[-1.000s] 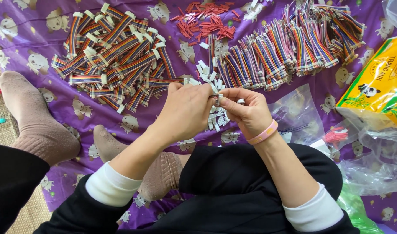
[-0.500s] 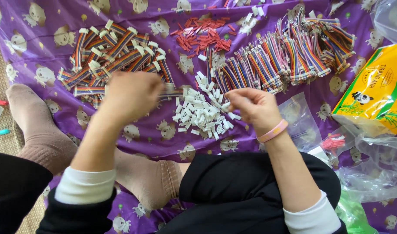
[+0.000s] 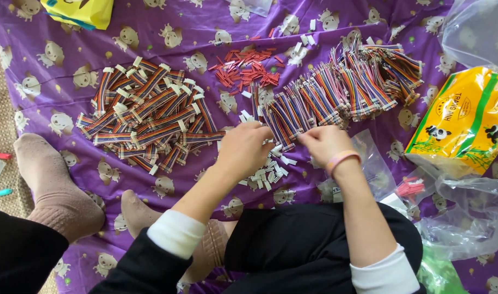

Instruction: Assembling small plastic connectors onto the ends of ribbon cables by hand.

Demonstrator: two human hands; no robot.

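Both hands meet at the near end of the fanned row of striped ribbon cables (image 3: 336, 98). The left hand (image 3: 243, 149) curls its fingers over the small white connectors (image 3: 268, 171), pinching something I cannot make out. The right hand (image 3: 322, 142), wearing a pink wristband, closes on a cable end, likely steadying it for fitting. Left of the row lies a heap of finished-looking cables (image 3: 145, 114); behind it, red pieces (image 3: 246, 68).

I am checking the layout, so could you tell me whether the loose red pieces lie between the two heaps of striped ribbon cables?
Yes, the red pieces lie on the purple cloth, between the left heap and the right heap.
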